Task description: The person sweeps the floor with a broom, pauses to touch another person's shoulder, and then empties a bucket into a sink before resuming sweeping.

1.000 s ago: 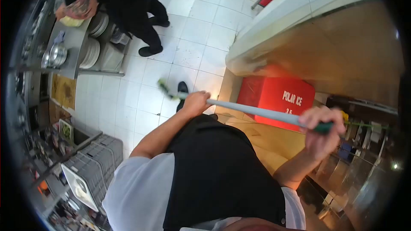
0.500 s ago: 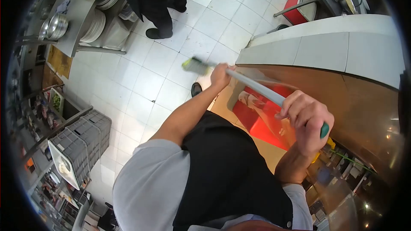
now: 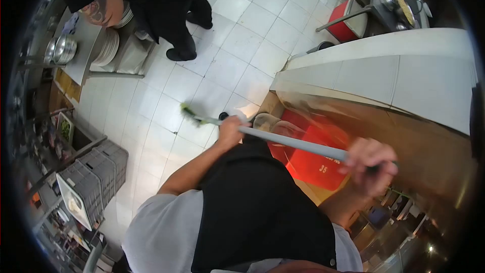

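A long grey broom handle (image 3: pixel 298 145) runs across the view between my two hands. My left hand (image 3: pixel 231 132) is wrapped round it near the brush end. Slightly blurred, my right hand (image 3: pixel 371 166) is closed round its other end, at the right. The green and yellow brush head (image 3: pixel 193 115) is over the white tiled floor (image 3: pixel 172 106), left of my left hand; whether it touches the tiles I cannot tell. Beneath the handle lies a red container (image 3: pixel 318 159) marked 35.
Another person in black (image 3: pixel 172 10) stands at the upper left by a metal table (image 3: pixel 83 53) with bowls and stacked plates. A grey crate (image 3: pixel 103 172) is at the lower left. A tiled half wall (image 3: pixel 364 78) runs along the right, near a red cooler (image 3: pixel 348 23).
My left hand and the brush head have moved left and down, so the handle lies flatter across the view. The other person has shifted slightly left and leans further over the table.
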`<state>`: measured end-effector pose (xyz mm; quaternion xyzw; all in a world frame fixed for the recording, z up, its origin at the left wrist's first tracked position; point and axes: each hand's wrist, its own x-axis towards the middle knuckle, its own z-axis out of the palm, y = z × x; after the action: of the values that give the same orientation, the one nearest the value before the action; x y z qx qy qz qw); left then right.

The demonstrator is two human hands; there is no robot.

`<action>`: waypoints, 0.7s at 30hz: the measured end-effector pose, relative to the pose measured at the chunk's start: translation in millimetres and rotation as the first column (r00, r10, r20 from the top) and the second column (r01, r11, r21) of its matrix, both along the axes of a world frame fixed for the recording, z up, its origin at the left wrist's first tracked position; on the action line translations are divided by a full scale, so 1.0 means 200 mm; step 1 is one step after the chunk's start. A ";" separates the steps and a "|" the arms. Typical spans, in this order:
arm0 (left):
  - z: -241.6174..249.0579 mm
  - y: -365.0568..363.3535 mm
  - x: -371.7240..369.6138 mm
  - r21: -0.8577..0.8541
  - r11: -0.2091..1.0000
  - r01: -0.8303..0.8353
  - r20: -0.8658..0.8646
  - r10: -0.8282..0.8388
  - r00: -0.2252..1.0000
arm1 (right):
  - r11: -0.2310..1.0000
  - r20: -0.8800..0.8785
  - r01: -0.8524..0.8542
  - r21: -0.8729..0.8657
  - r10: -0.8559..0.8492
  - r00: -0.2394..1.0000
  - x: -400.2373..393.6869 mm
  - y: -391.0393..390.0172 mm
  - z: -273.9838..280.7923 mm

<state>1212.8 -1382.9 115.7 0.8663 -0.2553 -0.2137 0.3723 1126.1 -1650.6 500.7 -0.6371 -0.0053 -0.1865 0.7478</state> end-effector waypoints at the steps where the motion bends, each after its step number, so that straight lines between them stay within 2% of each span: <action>1: -0.07 0.14 0.00 0.082 0.993 -0.083 -0.013 0.084 0.996 | 1.000 -0.021 -0.020 0.011 0.020 1.000 0.08 0.05 -0.14; 3: -0.30 0.35 0.04 0.297 0.934 -0.197 -0.007 0.209 0.978 | 0.991 -0.280 -0.135 0.003 0.130 0.951 0.20 0.18 -0.34; 5: -0.51 0.36 0.15 0.265 0.924 -0.275 0.030 0.277 0.960 | 0.991 -0.297 -0.129 0.021 0.130 0.946 0.29 0.26 -0.37; 7: -0.60 0.15 0.28 0.176 0.940 -0.292 0.050 0.287 0.956 | 0.992 -0.318 -0.126 0.027 0.128 0.940 0.35 0.24 -0.33; 9: -0.50 -0.19 0.44 0.044 0.960 -0.277 0.036 0.275 0.961 | 0.973 -0.144 -0.185 -0.138 0.165 0.976 0.43 0.15 -0.18; 10: -0.46 -0.35 0.52 -0.038 0.973 -0.228 0.071 0.230 0.971 | 0.960 -0.103 -0.186 -0.209 0.168 0.981 0.45 0.11 -0.14; 11: -0.40 -0.53 0.62 -0.082 0.969 -0.233 0.009 0.234 0.972 | 0.957 -0.105 -0.199 -0.211 0.180 0.978 0.48 0.08 -0.11; 12: -0.35 -0.66 0.69 -0.164 0.965 -0.207 -0.024 0.206 0.978 | 0.931 -0.067 -0.213 -0.296 0.202 0.977 0.51 0.06 -0.08; 14: -0.25 -0.88 0.82 -0.208 0.965 -0.162 -0.055 0.154 0.987 | 0.872 -0.024 -0.238 -0.429 0.252 0.967 0.54 -0.03 -0.01; 16: -0.05 -1.01 0.84 -0.259 0.955 -0.146 -0.007 0.150 0.989 | 0.880 0.073 -0.174 -0.443 0.229 0.971 0.51 -0.16 0.04; 18: 0.10 -1.03 0.80 -0.311 0.941 -0.137 0.048 0.159 0.986 | 0.800 0.143 -0.337 -0.496 0.458 0.877 0.46 -0.48 0.14; 20: 0.22 -0.96 0.69 -0.477 0.879 0.009 0.115 0.052 0.992 | 0.791 0.144 -0.407 -0.456 0.517 0.844 0.42 -0.61 0.26; 21: 0.24 -0.91 0.63 -0.417 0.909 0.001 0.102 0.045 0.994 | 0.785 0.142 -0.470 -0.403 0.561 0.816 0.40 -0.64 0.31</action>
<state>1338.5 -1564.0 163.7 0.7803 -0.3052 -0.1027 0.5361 1205.7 -1777.9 562.3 -0.7040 -0.3091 -0.0492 0.6375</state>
